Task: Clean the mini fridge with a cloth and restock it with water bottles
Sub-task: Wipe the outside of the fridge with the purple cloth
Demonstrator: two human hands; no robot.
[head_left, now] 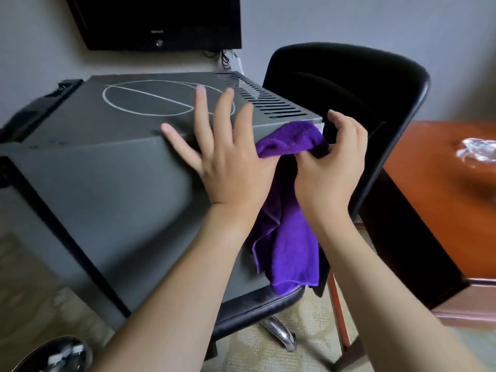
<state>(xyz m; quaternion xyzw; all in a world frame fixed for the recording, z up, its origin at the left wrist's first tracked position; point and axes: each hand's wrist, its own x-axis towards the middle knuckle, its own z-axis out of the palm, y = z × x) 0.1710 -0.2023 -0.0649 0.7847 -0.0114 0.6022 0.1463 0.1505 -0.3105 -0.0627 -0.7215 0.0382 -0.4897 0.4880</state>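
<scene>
Meanwhile, left grip [228, 162] flat on fridge [107, 167] (chair [362, 84] behind), right grip [330, 167] pinching cloth [290, 237].

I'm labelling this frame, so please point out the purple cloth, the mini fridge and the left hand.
purple cloth [288, 237]: head view, hanging fold.
mini fridge [112, 167]: head view, grey side panel.
left hand [228, 162]: head view, back.

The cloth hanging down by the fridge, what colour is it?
Purple, plain with no pattern; the cloth shows clearly in the head view.
</scene>
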